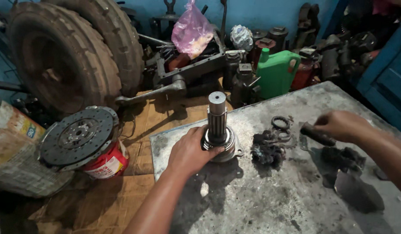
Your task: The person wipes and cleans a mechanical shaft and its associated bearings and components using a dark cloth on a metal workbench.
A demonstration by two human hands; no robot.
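An upright splined steel shaft (217, 113) stands in a round flanged housing (230, 149) on a grey metal plate (261, 199). My left hand (189, 152) grips the housing's left side at the base of the shaft. To the right, my right hand (341, 125) holds a short dark cylindrical tool (316, 134) just above the plate. Between the hands lie a dark greasy rag (267, 148) and a few metal rings (280, 123).
Large tyres (74, 52) lean at the back left. A clutch disc (78, 136) rests on a red can (109, 162). A green jug (276, 71), a pink plastic bag (191, 30) and dark machine parts crowd the back. Another dark rag (341, 158) lies right.
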